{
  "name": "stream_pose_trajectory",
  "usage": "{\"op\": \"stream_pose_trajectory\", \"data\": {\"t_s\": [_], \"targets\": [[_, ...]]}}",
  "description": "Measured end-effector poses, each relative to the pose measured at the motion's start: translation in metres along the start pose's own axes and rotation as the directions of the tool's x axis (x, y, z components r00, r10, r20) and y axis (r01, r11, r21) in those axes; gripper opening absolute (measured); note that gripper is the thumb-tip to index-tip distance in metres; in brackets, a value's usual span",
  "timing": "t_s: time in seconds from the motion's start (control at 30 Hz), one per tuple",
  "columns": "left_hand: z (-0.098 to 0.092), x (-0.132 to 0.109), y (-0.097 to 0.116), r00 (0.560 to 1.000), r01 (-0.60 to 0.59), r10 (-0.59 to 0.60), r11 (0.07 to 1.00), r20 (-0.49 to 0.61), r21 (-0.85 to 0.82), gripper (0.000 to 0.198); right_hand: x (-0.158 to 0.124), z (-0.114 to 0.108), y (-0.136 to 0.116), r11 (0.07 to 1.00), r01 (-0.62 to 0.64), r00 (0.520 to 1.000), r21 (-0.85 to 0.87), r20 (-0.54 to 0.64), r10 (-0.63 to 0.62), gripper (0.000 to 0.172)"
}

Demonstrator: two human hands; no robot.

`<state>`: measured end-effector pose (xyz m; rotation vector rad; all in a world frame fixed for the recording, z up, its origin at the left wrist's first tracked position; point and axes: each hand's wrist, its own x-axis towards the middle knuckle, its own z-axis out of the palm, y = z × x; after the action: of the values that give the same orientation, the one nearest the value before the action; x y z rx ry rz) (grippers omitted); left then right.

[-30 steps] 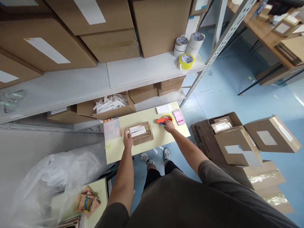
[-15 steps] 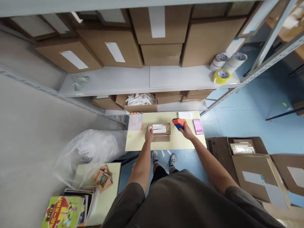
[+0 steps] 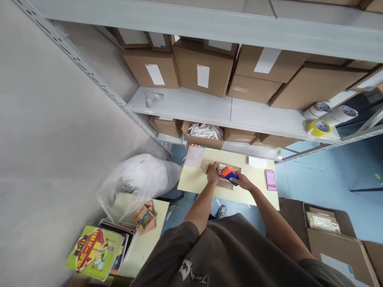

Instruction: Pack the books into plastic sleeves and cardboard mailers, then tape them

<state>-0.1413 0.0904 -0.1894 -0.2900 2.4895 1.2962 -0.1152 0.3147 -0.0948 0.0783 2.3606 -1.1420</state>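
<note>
— Room, largest entries?
— Wall [image 3: 54, 139], plain grey, left side of the frame. Shelving [image 3: 257, 115], grey metal, across the top and centre, loaded with brown cartons [image 3: 203, 67].
— Next size down?
— Table [image 3: 191, 179], pale yellow, centre of the frame, below the shelving. Plastic bag [image 3: 146, 175], clear with white contents, lower left of centre.
— Main item on the table?
— Cardboard box [image 3: 224, 184], one, small, brown, white label on top; lies flat at mid-table, partly covered by the hands.
— Hands?
— Left hand [image 3: 213, 174]: on the left end of the box; whether it grips or only presses, cannot tell. Right hand [image 3: 243, 181]: closed round an orange-and-blue tool [image 3: 230, 175], probably a tape dispenser, held over the box. Contact between tool and box: not clear.
— Step in hand?
— By judgement, lining up the tool with the box for sealing.
— Next move calls for?
— Likely a steady left hand, the tool's front edge set square to the seam, then an even pull across. Risk, in my view: the light box sliding.
— Smallest entry?
— Yellow tape roll [image 3: 318, 128], one, on the shelf, right of frame.
</note>
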Motion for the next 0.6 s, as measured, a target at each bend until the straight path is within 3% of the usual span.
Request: {"op": "stream_pose_trajectory", "data": {"t_s": [0.3, 0.4, 0.47, 0.53, 0.6], "targets": [[-0.018, 0.011, -0.002, 0.992, -0.067, 0.074, 0.995, 0.100, -0.070, 0.066, -0.004, 0.000, -0.005, 0.999, -0.022, 0.999, 0.049, 0.026, 0.021, 0.056], [-0.030, 0.006, 0.000, 0.995, -0.096, 0.095, 0.993, -0.020, -0.064, 0.069, -0.006, -0.001, -0.009, 0.998, -0.010, 1.000, 0.055, 0.015, 0.009, 0.053], [-0.036, 0.000, 0.003, 0.987, -0.103, 0.094, 0.993, -0.133, -0.058, 0.060, -0.007, -0.004, -0.011, 0.999, -0.007, 1.000, 0.048, 0.022, 0.006, 0.051], [-0.039, -0.006, 0.009, 0.984, -0.132, 0.120, 0.988, -0.128, -0.086, 0.049, -0.007, -0.008, -0.013, 0.999, -0.006, 0.999, 0.050, 0.039, 0.004, 0.050], [-0.039, -0.010, 0.017, 0.989, -0.145, 0.142, 0.981, -0.037, -0.129, 0.051, -0.007, -0.012, -0.015, 0.998, 0.000, 0.998, 0.067, 0.056, -0.003, 0.050]]}}
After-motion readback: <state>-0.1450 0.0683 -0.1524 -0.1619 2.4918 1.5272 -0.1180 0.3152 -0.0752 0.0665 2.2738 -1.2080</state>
